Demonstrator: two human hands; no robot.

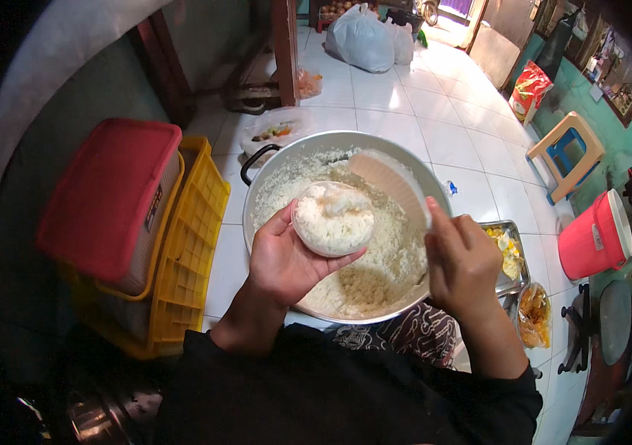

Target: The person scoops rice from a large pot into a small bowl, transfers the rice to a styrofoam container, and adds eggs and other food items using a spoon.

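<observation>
My left hand (pixel 293 256) holds a small clear round bowl (pixel 333 250) from below, heaped with white rice (pixel 335 222). Closed around the handle of a pale plastic rice paddle (pixel 391 181) is my right hand (pixel 460 261); the paddle's blade is motion-blurred, up and to the right of the bowl. Both are above a wide metal pot (pixel 248 211) of cooked rice on the tiled floor. A black loop handle (pixel 254 161) juts from the pot's left side.
Yellow crate (pixel 190 239) and red-lidded container (pixel 110 194) stand left. To the right are a metal tray (pixel 522 245) of egg pieces, a bag of orange-brown food (pixel 534 317), a red bucket (pixel 591 239) and a plastic stool (pixel 572 150). Plastic bags (pixel 360 39) lie beyond the pot.
</observation>
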